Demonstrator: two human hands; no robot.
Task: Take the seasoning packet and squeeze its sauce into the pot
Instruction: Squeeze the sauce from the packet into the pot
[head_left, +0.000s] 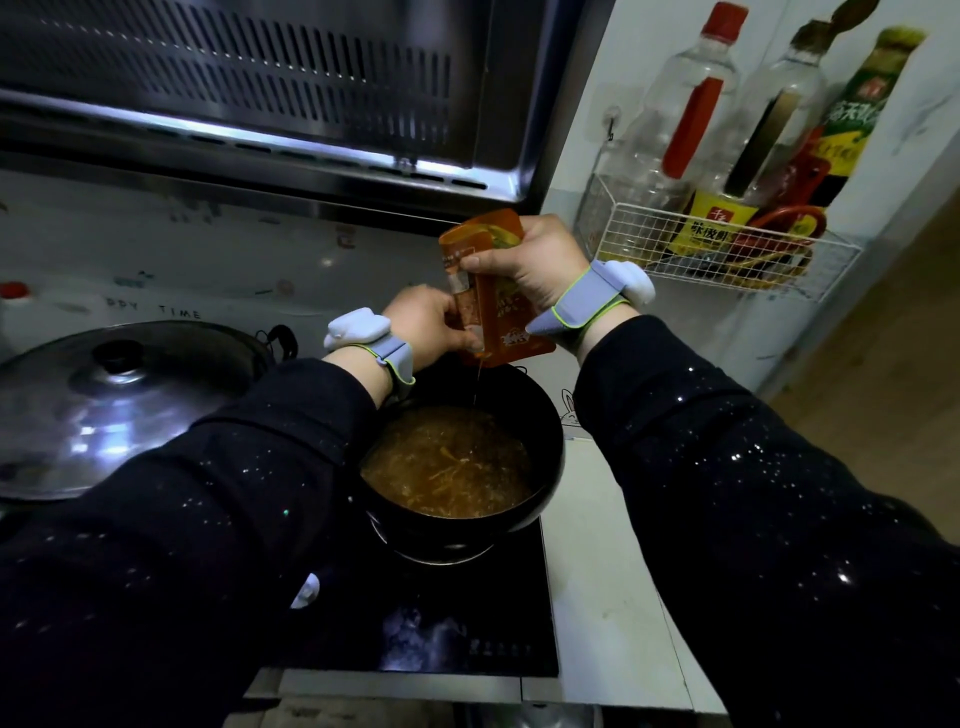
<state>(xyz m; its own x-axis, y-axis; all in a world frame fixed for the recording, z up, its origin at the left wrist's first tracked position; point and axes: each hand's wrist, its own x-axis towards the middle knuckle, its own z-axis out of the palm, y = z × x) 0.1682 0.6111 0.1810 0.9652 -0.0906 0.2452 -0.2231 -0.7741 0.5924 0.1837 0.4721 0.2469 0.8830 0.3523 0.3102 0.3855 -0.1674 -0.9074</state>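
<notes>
An orange seasoning packet hangs upright over the far rim of a black pot. My right hand pinches the packet's upper half, thumb on its front. My left hand grips its lower left edge. A thin thread of sauce runs from the packet's bottom corner down into the pot. The pot holds brownish-orange soup with strands in it. Both wrists wear grey straps with white devices.
The pot stands on a black induction cooktop. A wok under a metal lid sits to the left. A range hood hangs above. A white wire rack with several bottles is fixed to the right wall.
</notes>
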